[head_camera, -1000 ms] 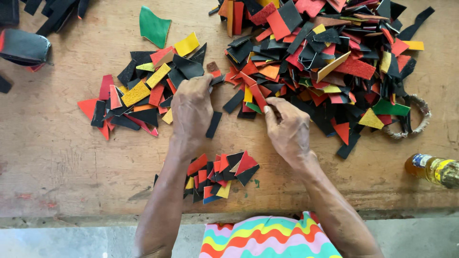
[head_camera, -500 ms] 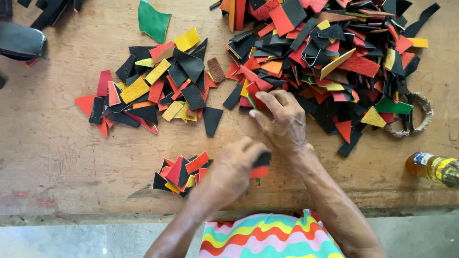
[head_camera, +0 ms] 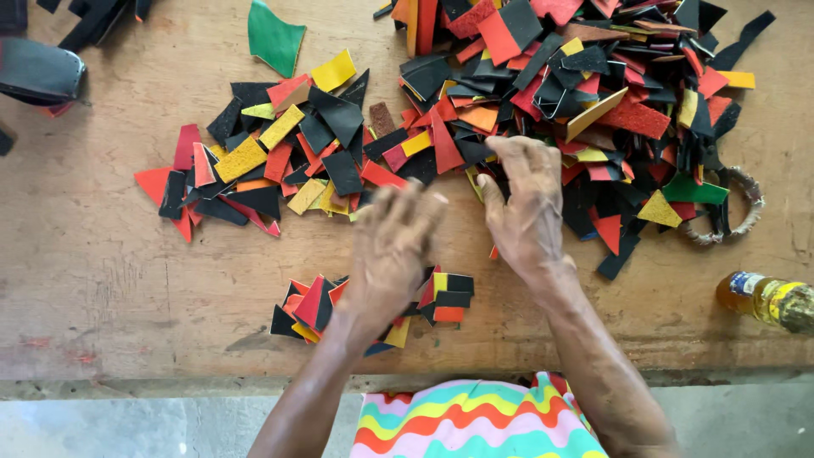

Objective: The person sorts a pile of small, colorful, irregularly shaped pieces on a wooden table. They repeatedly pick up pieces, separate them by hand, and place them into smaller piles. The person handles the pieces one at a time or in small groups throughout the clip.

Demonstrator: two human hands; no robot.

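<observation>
While both hands are hovering low over the table, the left hand is sitting w/ fingers spread and empty, just above the small sorted pile of red, black and yellow scraps near the table's front edge. That pile is lying directly under and toward the wrist side of it, stretching left-right. The right hand is resting palm-down, fingers loosely curled, on the near edge of the big heap; can't tell if it's pinching a piece. Left hand is the nearer one to the small pile. A mid pile is lying beyond the left hand. At far right, a clear bottle w/ yellow liquid and a blue-yellow label is lying on its side.
</observation>
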